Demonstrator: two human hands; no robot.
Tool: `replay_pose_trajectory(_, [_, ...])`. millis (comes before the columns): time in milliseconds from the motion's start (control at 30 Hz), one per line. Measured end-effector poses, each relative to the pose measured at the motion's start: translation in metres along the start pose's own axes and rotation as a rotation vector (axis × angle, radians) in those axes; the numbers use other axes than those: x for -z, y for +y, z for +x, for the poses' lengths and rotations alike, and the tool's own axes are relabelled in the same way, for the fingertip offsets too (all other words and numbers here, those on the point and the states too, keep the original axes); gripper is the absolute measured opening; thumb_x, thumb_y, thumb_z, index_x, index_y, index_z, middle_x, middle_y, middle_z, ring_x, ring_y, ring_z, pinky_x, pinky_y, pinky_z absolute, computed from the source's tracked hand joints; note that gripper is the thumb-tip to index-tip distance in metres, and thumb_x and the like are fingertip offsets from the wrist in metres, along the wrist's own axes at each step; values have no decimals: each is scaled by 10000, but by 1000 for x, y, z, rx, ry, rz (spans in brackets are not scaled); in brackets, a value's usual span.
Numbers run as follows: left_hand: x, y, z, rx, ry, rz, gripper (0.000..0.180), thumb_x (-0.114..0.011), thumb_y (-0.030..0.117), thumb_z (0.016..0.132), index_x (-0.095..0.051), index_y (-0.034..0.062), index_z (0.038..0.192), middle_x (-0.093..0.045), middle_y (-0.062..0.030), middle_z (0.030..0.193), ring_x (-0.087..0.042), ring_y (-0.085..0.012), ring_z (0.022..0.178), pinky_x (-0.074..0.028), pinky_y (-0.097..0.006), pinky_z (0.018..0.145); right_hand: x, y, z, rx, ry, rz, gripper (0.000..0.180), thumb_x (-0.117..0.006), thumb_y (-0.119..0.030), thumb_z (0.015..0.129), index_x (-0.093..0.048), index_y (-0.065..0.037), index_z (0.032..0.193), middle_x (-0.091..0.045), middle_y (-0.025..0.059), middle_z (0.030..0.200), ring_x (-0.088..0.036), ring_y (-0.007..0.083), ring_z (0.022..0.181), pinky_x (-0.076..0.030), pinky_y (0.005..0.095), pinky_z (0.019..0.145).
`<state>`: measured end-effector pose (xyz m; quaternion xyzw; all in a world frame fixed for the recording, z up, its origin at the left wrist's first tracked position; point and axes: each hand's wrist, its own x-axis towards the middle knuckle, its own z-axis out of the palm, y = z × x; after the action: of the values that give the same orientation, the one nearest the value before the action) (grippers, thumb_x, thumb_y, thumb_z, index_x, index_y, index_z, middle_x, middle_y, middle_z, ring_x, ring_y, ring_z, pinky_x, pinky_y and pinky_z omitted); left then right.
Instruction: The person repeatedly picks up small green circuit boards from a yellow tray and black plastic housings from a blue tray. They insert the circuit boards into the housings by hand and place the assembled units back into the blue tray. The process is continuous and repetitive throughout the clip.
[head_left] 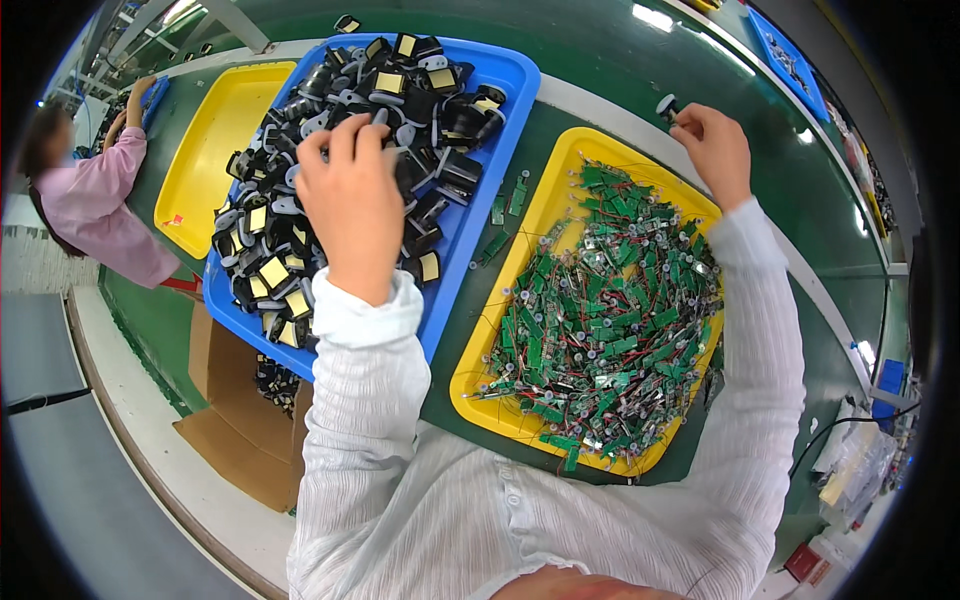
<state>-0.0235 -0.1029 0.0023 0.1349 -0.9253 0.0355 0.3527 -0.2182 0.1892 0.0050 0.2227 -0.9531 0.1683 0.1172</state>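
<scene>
Head view: fingertips of right hand (715, 150) pinch small black-and-grey plastic piece (667, 106), far right, beyond yellow rectangular plastic tray (547, 172) heaped with green wired circuit boards (612, 318). Left hand (355, 205), fingers bent, is at black-and-grey plastic parts (272, 271) in blue rectangular plastic tray (522, 105), left; can't tell if gripping.

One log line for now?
left hand: over black parts in blue tray; right hand: holding small part; right yellow tray: green circuit boards

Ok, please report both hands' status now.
Left hand over black parts in blue tray, grip unclear. Right hand holds small grey-black part. Nothing seen blocking.
</scene>
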Motion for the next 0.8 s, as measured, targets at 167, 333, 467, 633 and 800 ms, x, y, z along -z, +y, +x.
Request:
replay_pose_trajectory(167, [-16, -26, -3, 14, -56, 90, 281, -583, 53, 731, -637, 166, 982, -555, -33, 867, -520, -238, 805, -455, -347, 647, -45, 60, 35, -132, -138, -198, 192, -670, -189, 714, -669, -103, 885, -660, 91, 871, -629, 247, 806, -486, 334, 731])
replay_pose_trajectory(333, [-6, -22, -1, 149, -247, -8, 226, -549, 118, 814, -624, 212, 1005, -538, -59, 822, -564, -248, 723, -467, -357, 624, -22, 51, 31, -48, -224, 25, 203, -643, -184, 746, -655, -84, 922, -657, 92, 912, -622, 240, 861, -476, 324, 777])
replay_pose_trajectory(467, [5, -9, 1, 209, -178, -248, 151, -513, 92, 829, -640, 146, 890, -540, -85, 775, -569, -262, 702, -455, -355, 619, 17, -16, -13, 293, -147, 280, 186, -642, -183, 734, -640, -59, 874, -644, 97, 866, -589, 271, 827, -446, 343, 779])
replay_pose_trajectory(633, [16, 11, 3, 244, -105, -784, 91, -583, 123, 815, -629, 75, 876, -591, -74, 808, -560, -187, 712, -430, -289, 639, 11, -71, -86, 409, -293, 303, 150, -699, -153, 659, -607, -68, 740, -552, 80, 765, -504, 265, 801, -414, 361, 722])
replay_pose_trajectory(800, [21, 37, -8, 302, -182, -1304, 168, -662, 106, 792, -540, 25, 875, -541, 16, 779, -484, -55, 707, -399, -190, 656, -14, -76, -104, 329, -362, 225, 196, -726, -169, 637, -599, -68, 748, -479, 80, 781, -465, 261, 798, -402, 358, 710])
